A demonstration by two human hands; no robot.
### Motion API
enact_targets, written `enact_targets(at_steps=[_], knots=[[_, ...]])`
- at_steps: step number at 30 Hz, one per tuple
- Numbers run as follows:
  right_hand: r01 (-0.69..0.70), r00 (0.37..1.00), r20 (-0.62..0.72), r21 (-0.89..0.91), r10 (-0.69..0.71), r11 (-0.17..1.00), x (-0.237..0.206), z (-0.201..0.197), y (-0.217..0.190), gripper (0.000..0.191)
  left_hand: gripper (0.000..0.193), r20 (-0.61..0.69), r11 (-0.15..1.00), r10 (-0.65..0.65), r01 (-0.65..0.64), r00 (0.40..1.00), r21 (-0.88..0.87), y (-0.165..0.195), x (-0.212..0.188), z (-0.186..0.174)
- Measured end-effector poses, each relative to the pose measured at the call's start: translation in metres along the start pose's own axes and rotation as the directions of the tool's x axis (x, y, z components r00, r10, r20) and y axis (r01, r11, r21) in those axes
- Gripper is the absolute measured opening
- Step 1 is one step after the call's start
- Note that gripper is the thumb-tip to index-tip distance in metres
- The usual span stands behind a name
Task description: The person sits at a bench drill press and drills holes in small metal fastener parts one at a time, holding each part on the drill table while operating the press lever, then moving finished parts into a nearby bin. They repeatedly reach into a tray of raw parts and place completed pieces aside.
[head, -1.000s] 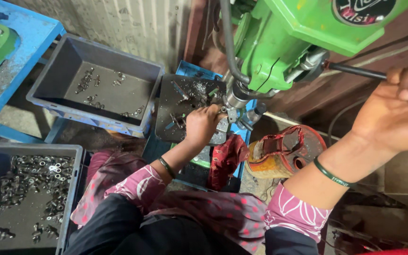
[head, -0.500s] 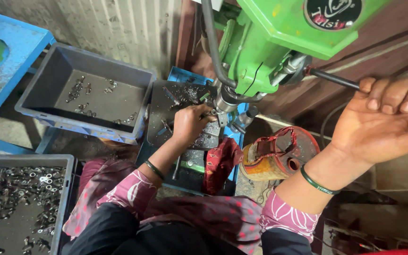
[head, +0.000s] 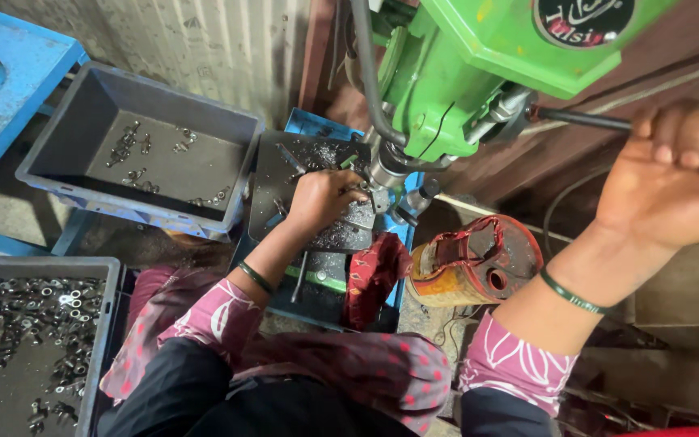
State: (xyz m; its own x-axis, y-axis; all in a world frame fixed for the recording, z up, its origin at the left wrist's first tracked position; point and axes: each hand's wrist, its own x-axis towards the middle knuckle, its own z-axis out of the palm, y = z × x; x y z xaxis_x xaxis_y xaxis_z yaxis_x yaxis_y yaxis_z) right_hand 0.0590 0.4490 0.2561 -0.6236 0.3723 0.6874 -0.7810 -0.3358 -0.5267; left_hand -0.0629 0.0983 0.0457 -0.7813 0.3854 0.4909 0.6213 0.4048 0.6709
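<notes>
A workshop corner with a corrugated wall, seen from above: a green drill press (head: 479, 73) stands over a dark work plate (head: 305, 190) strewn with metal chips. The left hand (head: 321, 198) presses down at the spindle (head: 382, 166), its grip clenched on a small workpiece that the fingers hide — likely one of the small metal fittings (head: 30, 324) heaped in the near grey bin (head: 103, 324). The right hand (head: 673, 186) has its grip clenched around the feed lever (head: 580, 120), a thin steel rod. Such fittings are judged stiff, fairly heavy for their size and probably oily, so a pinch low across the flanks, clear of the spindle, holds best. A second grey bin (head: 58, 146) — nearly empty — sits behind; a rusty can (head: 479, 259) stands to the right.
</notes>
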Motion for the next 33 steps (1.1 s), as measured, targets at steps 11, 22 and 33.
enact_targets(at_steps=[11, 22, 33], knots=[[0.098, 0.995, -0.01, 0.006, -0.098, 0.995, -0.053, 0.037, 0.006, 0.054, 0.033, 0.069, 0.999, -0.029, 0.032, 0.997, -0.044, -0.008, 0.006, -0.002], [0.291, 0.952, -0.071, -0.09, -0.298, 0.952, -0.092, 0.053, 0.03, 0.044, 0.028, 0.019, 0.998, -0.012, 0.013, 1.0, -0.059, -0.009, 0.0, 0.003], [0.285, 0.953, -0.097, -0.046, -0.288, 0.958, -0.102, 0.067, 0.035, 0.034, 0.029, -0.048, 0.999, 0.037, -0.037, 0.998, 0.002, -0.004, -0.003, 0.001]])
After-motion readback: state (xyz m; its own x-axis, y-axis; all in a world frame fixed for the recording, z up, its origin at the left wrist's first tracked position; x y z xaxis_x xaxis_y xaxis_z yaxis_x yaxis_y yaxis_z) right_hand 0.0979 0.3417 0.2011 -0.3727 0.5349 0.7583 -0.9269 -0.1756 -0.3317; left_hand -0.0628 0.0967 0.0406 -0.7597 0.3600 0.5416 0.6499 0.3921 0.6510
